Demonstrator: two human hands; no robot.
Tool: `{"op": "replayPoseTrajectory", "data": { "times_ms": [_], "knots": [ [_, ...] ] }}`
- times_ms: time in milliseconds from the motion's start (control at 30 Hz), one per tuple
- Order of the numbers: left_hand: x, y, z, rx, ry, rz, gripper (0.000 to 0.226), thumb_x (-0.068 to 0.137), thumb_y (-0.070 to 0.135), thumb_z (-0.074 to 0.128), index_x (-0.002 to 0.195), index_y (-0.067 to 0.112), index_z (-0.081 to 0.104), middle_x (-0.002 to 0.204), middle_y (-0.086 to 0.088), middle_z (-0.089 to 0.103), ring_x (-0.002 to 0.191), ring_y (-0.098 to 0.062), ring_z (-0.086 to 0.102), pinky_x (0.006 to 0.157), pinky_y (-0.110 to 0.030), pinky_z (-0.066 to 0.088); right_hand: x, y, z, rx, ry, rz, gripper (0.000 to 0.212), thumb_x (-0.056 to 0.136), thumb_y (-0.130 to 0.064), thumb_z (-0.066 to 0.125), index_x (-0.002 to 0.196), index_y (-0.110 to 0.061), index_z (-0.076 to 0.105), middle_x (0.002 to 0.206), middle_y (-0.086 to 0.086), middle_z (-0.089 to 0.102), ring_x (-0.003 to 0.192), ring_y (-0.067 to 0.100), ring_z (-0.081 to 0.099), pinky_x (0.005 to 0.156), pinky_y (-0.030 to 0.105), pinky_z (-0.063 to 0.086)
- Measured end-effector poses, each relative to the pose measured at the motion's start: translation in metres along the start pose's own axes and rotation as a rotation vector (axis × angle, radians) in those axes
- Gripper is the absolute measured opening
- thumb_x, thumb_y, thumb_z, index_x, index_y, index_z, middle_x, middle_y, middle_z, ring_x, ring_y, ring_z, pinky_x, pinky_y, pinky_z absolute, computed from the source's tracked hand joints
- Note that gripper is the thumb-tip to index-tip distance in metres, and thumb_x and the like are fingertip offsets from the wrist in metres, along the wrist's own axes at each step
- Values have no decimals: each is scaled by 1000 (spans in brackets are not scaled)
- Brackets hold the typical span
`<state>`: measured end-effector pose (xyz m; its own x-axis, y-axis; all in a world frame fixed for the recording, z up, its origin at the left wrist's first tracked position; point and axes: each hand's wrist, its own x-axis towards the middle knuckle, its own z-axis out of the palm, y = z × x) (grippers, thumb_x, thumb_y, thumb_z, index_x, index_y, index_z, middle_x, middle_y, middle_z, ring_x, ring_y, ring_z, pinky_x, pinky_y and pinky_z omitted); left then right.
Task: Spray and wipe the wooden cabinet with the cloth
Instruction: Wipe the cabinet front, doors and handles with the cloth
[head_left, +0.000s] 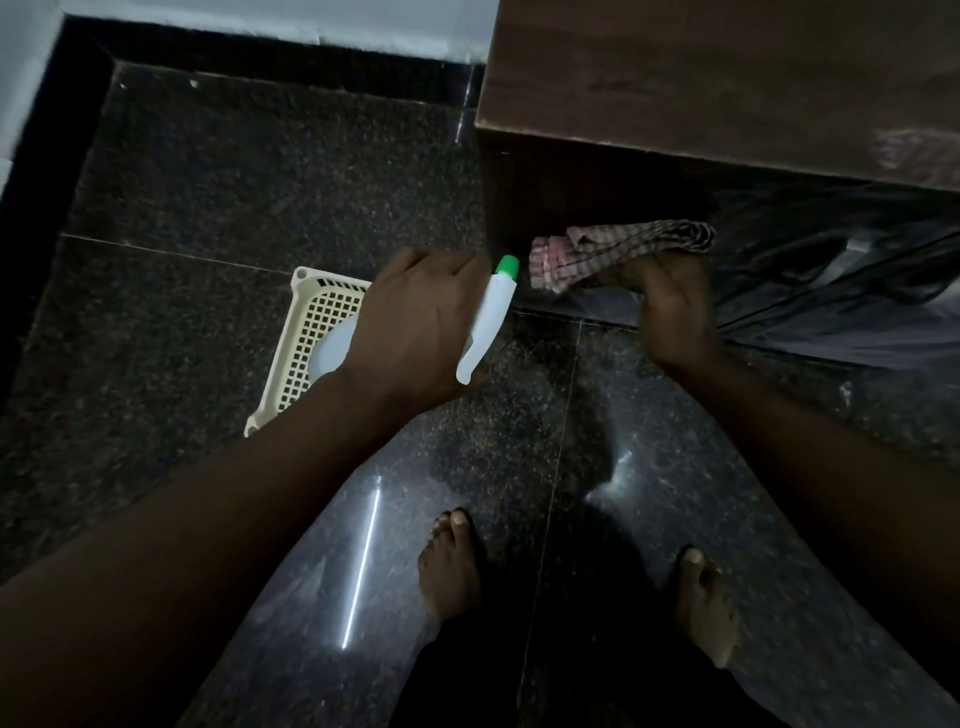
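The dark wooden cabinet (727, 83) fills the upper right, its top seen from above and its shadowed front face below the edge. My left hand (415, 327) grips a white spray bottle (488, 322) with a green nozzle, which points toward the cabinet's lower left corner. My right hand (670, 312) holds a checked pink-and-brown cloth (613, 249) against the cabinet's lower front, near the floor. The bottle's body is mostly hidden behind my left hand.
A cream plastic lattice basket (306, 343) lies on the dark granite floor (234, 182) under my left wrist. My bare feet (452, 566) stand below. A white wall with a black skirting (52, 156) runs along the left and top.
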<state>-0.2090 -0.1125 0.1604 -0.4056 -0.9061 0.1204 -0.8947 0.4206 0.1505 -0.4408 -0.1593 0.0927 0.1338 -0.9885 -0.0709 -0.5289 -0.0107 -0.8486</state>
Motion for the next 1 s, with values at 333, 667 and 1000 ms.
{"op": "replayPoseTrajectory", "data": {
  "times_ms": [333,667,1000],
  "knots": [
    [-9,-9,3,72,9,-98,27,57,22,58,80,15,47,71,-1,55,62,-23,52,73,-34,34,4,8,4,91,43,-183,36,93,-21,44,103,-3,73,111,6,69,112,25,62,95,26,48],
    [-37,-6,33,130,-56,-107,25,58,34,38,78,20,41,67,0,56,52,-24,48,68,-34,34,7,11,11,294,52,-124,36,90,-35,44,91,-26,79,94,-5,77,99,24,71,91,51,55],
    [-42,-10,37,119,-81,-25,27,61,27,36,83,16,46,76,-3,56,65,-27,53,67,-34,32,24,10,45,283,-76,-88,34,88,-38,44,79,-37,77,90,-10,77,100,19,70,96,45,53]
  ]
}}
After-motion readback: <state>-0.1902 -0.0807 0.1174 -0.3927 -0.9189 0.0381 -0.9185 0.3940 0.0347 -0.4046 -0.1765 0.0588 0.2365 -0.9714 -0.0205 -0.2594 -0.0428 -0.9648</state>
